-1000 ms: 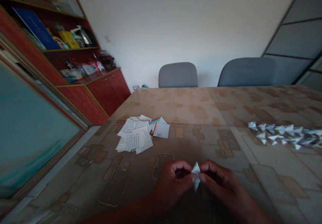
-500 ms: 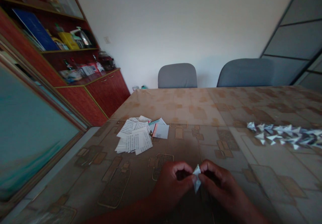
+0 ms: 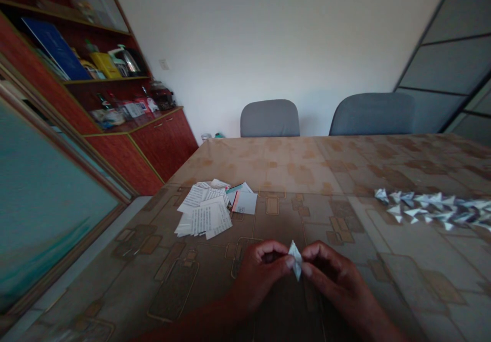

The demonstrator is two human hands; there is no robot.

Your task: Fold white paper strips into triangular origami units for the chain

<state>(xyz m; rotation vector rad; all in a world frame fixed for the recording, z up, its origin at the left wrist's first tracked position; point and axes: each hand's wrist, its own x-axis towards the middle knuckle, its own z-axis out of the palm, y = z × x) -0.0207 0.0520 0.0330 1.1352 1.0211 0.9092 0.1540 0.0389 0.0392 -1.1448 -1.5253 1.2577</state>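
White paper, folded into a small pointed piece (image 3: 294, 258), stands upright between the two hands over the near middle of the desk (image 3: 264, 165). The left hand (image 3: 255, 275) has it pinched from the left, thumb against forefinger; the right hand (image 3: 342, 279) meets it from the right with the same narrow grip — both nearly closed, only the thin paper between. Printed slips (image 3: 207, 214) lie heaped to the left, farther off. Well to the right, folded shapes (image 3: 428, 199) sit in rows — pale, points outward. Two grey chairs (image 3: 269, 119) back the far edge.

Both hands (image 3: 253, 275) face each other, thumbs (image 3: 283, 265) and bent forefingers (image 3: 326, 252) pinching
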